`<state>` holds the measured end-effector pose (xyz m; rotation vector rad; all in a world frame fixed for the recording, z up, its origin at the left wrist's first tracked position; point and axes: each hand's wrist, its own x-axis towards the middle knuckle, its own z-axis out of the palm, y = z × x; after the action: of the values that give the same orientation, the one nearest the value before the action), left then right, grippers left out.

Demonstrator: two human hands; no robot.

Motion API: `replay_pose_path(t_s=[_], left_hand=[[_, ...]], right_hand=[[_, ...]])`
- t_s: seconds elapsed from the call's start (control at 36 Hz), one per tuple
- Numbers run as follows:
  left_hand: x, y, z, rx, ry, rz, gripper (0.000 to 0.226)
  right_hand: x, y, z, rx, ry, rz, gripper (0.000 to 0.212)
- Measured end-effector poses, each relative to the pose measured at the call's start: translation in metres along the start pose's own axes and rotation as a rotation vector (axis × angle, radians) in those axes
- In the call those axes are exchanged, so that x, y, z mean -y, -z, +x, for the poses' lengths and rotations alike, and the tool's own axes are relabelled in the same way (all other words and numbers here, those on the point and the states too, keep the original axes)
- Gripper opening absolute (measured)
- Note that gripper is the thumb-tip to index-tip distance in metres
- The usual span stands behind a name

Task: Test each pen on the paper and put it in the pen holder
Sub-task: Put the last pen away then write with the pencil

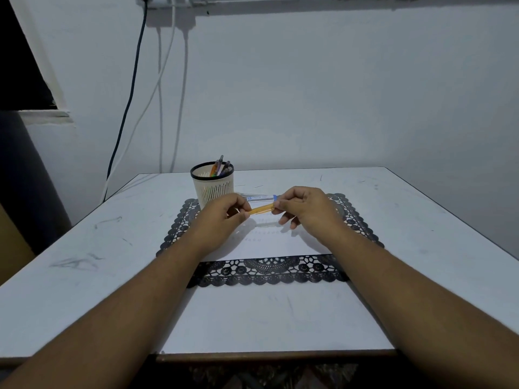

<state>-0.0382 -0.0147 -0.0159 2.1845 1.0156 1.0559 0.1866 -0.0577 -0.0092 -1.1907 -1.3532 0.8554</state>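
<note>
An orange pen (261, 209) hangs level above the white paper (269, 242), held at both ends. My left hand (224, 211) pinches its left end and my right hand (303, 204) pinches its right end. Faint rows of test marks show on the paper below. Behind the pen lies a clear box with a blue label (259, 197). The cream slotted pen holder (212, 183) with a black rim stands at the mat's far left corner, just behind my left hand, with several pens in it.
The paper lies on a black lace mat (266, 272) in the middle of a scuffed white table (84, 248). A wall with hanging cables stands behind the table. The table's front edge runs under my forearms.
</note>
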Motion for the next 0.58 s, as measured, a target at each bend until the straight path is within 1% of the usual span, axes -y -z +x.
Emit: replay_pose_path(t_s=[0.17, 0.28, 0.39, 0.44, 0.5, 0.58], left_hand=[[-0.002, -0.004, 0.003, -0.012, 0.01, -0.056, 0.007], [0.0, -0.009, 0.004, 0.008, 0.031, -0.172, 0.009], [0.0, -0.011, 0.006, 0.096, 0.011, -0.286, 0.014], [0.0, -0.013, 0.006, 0.124, 0.013, -0.268, 0.019], [0.0, -0.016, 0.005, 0.137, 0.03, -0.237, 0.018], [-0.001, -0.019, 0.003, 0.147, 0.023, -0.217, 0.008]], right_hand=[[0.001, -0.005, -0.001, -0.036, -0.02, 0.103, 0.01], [0.003, -0.017, -0.003, -0.011, -0.047, 0.242, 0.01], [0.007, -0.021, 0.0, -0.128, -0.037, 0.37, 0.001], [0.009, -0.021, 0.001, -0.181, -0.021, 0.442, 0.006], [0.014, -0.023, -0.001, -0.137, 0.009, 0.549, 0.01], [0.022, -0.029, -0.005, -0.008, 0.034, 0.711, 0.013]])
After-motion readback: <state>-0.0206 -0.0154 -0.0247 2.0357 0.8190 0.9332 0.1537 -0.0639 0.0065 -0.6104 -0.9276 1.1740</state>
